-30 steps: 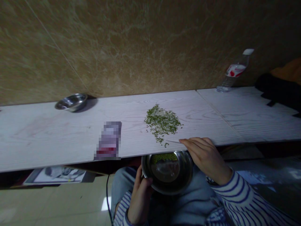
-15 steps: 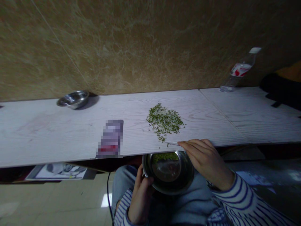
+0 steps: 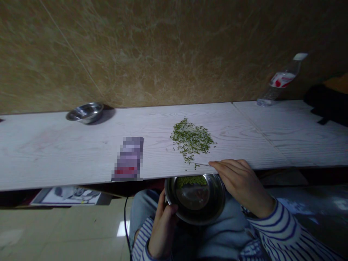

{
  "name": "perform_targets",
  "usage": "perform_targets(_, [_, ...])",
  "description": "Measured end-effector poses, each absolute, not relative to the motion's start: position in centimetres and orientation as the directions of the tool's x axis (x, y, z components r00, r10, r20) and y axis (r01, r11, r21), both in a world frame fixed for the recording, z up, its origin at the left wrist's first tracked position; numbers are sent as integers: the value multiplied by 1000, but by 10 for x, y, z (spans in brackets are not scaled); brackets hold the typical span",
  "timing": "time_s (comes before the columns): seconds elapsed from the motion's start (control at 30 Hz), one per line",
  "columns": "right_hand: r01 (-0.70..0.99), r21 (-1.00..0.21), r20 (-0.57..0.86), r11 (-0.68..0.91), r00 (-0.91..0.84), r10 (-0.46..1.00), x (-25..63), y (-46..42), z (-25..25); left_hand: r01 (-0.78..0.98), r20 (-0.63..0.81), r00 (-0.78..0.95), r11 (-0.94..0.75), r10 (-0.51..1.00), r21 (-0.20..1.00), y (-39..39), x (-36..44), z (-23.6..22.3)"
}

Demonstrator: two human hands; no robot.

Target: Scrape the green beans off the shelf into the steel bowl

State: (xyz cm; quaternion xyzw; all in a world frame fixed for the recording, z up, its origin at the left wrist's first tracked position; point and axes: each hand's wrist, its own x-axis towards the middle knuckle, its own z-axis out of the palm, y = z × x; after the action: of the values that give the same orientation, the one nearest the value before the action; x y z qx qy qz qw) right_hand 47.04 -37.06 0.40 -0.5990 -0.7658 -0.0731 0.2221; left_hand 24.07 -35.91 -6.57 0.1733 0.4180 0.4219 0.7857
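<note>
My L fingers (image 3: 170, 210) clamp the rim of a metal bowl (image 3: 194, 199) w/ green beans inside, just below the counter (image 3: 154, 159) edge; my R fingers (image 3: 210, 165) pinch a thin strip (image 3: 199, 164) nr loose beans (image 3: 192, 137) atop it.

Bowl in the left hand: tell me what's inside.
Small green beans lie at the far side of the bowl; its middle shows none. The tabletop covers the far rim, so whatever lies beneath that edge cannot be seen.

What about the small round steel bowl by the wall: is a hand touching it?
No, the left hand holds a larger round steel bowl and the right hand a thin pale strip.
</note>
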Motion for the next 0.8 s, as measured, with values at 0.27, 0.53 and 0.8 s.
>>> perform_targets(0.27, [944,-163,434,286,-191,880,467,-373,3,-500,-508,277,573,816,650,-360,243,-63])
perform_targets(0.53, [947,-164,441,278,-181,879,463,-368,4,-517,-493,302,575,816,634,-360,243,-63])
perform_targets(0.8, [946,-168,443,278,-180,879,460,-363,4,-500,-496,295,574,817,648,-360,241,-65])
